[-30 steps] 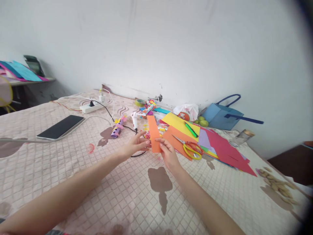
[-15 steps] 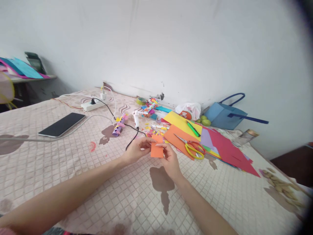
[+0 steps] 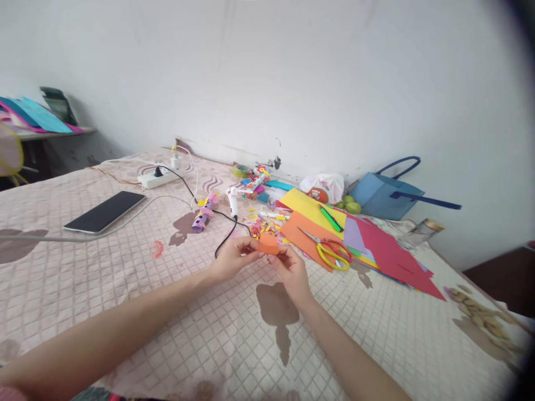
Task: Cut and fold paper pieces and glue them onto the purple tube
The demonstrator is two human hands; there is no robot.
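A small piece of orange paper (image 3: 268,243) is held up between both hands, over the quilted cloth. My left hand (image 3: 234,259) pinches its left side between thumb and fingers. On the right side, my right hand (image 3: 291,271) grips it the same way, the thumb near the lower edge. The paper looks folded or bent over, showing as a short strip. Just right of the hands, scissors (image 3: 332,250) with red and yellow handles lie on a larger orange sheet (image 3: 301,231). Paper scraps (image 3: 264,227) are scattered right behind the held piece.
A white glue gun (image 3: 233,201) stands behind the hands, its black cord running left. A decorated purple paper tube (image 3: 202,218), a phone (image 3: 105,211) and a power strip (image 3: 159,178) lie left. Coloured sheets (image 3: 390,250), a green cutter (image 3: 331,218), a blue bag (image 3: 384,196) and a jar (image 3: 422,233) are right.
The orange paper was an upright flat rectangle and now shows as a shorter, folded or bent strip. Both thumbs have moved to its lower edge. The arms have hardly moved.
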